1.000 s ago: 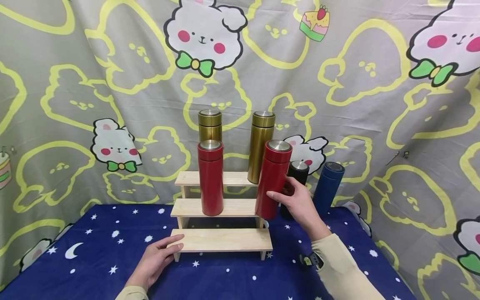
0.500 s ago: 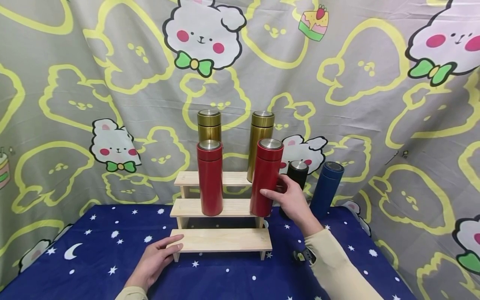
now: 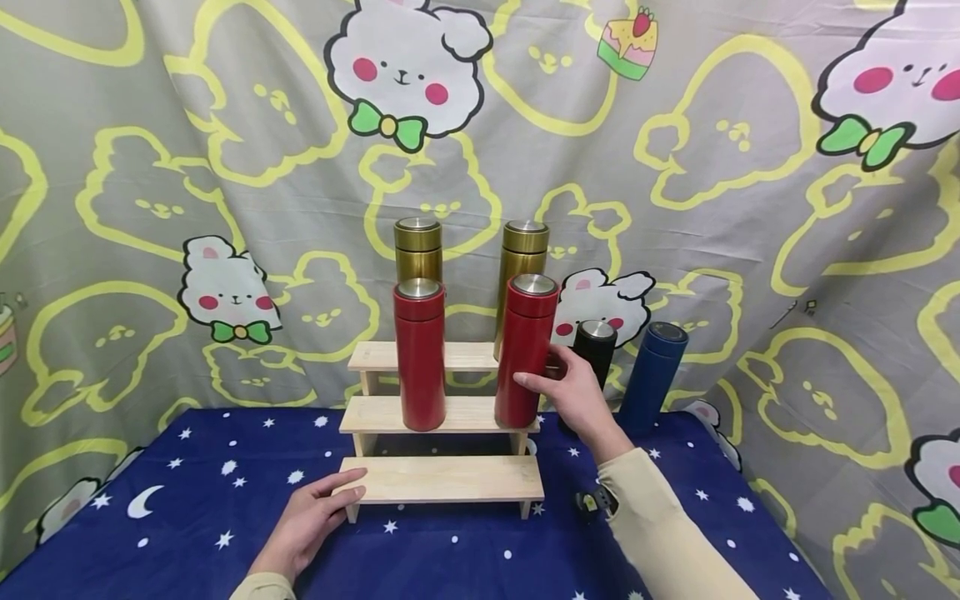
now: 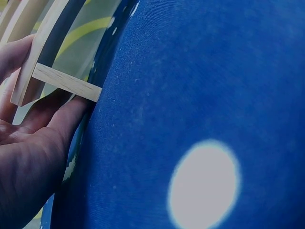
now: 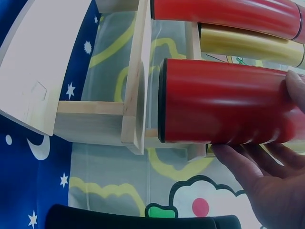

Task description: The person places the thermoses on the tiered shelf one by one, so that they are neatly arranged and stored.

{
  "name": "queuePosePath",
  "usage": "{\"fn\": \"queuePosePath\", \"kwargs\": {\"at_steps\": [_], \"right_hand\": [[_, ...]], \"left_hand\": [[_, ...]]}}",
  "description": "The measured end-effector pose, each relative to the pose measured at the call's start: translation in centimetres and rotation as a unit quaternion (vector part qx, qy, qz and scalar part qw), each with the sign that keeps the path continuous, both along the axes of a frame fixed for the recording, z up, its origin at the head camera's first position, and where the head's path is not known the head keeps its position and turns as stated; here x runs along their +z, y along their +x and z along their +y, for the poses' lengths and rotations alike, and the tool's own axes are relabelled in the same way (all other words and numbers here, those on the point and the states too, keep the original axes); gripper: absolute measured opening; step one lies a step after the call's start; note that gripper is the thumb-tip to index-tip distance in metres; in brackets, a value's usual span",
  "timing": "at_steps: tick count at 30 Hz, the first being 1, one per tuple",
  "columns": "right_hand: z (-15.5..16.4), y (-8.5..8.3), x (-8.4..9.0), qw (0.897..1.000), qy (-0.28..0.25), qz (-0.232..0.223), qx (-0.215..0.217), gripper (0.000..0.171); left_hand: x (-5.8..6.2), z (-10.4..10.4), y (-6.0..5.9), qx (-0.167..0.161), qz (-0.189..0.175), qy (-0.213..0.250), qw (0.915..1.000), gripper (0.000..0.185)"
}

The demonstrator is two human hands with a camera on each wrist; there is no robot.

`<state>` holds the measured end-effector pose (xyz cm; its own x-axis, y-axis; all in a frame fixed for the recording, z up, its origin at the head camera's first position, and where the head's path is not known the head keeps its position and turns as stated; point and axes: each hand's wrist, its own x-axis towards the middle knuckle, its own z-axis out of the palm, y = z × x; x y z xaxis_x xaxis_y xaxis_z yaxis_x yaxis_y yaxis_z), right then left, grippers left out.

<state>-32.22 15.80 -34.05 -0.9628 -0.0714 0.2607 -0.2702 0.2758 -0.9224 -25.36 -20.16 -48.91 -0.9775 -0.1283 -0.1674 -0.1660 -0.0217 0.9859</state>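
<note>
My right hand [image 3: 573, 390] grips a red thermos bottle [image 3: 527, 350] low on its body, thumb on the near side. The bottle is upright over the right end of the middle step; the right wrist view shows a small gap between its base and the board. My left hand [image 3: 318, 512] holds the left end of the bottom step of a three-tier wooden stand [image 3: 450, 481], its thumb on the board and fingers around the leg [image 4: 66, 81]. Another red thermos [image 3: 421, 358] stands at the middle step's left. Two gold thermoses, one left [image 3: 418, 250] and one right [image 3: 517, 258], stand on the top step.
Right of the stand, a black thermos [image 3: 595, 350] and a blue thermos [image 3: 654, 375] stand on the blue starry cloth [image 3: 420, 558]. The black one is partly behind my right hand. A grey cartoon-print curtain [image 3: 300, 208] hangs close behind and along the sides.
My right hand has carried the red thermos leftward over the middle step, and the bottle has gone from tilted to nearly upright. The left hand has stayed in place.
</note>
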Motion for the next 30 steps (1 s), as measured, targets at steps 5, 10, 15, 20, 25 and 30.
{"fn": "queuePosePath", "kwargs": {"at_steps": [5,10,15,20,25,30], "right_hand": [[-0.2,-0.24,-0.08,1.0,0.002,-0.004,0.0,0.07],[-0.39,-0.43,-0.17,1.0,0.008,-0.008,-0.009,0.071],[-0.54,-0.65,-0.43,1.0,0.008,-0.01,-0.015,0.072],[-0.72,-0.72,-0.61,1.0,0.004,-0.014,-0.019,0.071],[-0.85,-0.79,-0.79,1.0,0.004,-0.019,-0.018,0.071],[-0.78,-0.9,-1.01,1.0,0.002,-0.019,-0.013,0.072]], "left_hand": [[0.01,-0.05,0.01,-0.001,0.0,-0.002,1.0,0.044],[0.01,-0.06,0.07,-0.001,-0.002,-0.006,1.0,0.045],[0.0,-0.03,0.09,0.001,-0.003,-0.006,1.0,0.045],[0.08,-0.02,0.12,0.002,-0.002,-0.007,1.0,0.044],[0.15,-0.02,0.13,0.001,-0.004,-0.008,1.0,0.044],[0.17,-0.02,0.11,0.001,-0.005,-0.006,1.0,0.044]]}}
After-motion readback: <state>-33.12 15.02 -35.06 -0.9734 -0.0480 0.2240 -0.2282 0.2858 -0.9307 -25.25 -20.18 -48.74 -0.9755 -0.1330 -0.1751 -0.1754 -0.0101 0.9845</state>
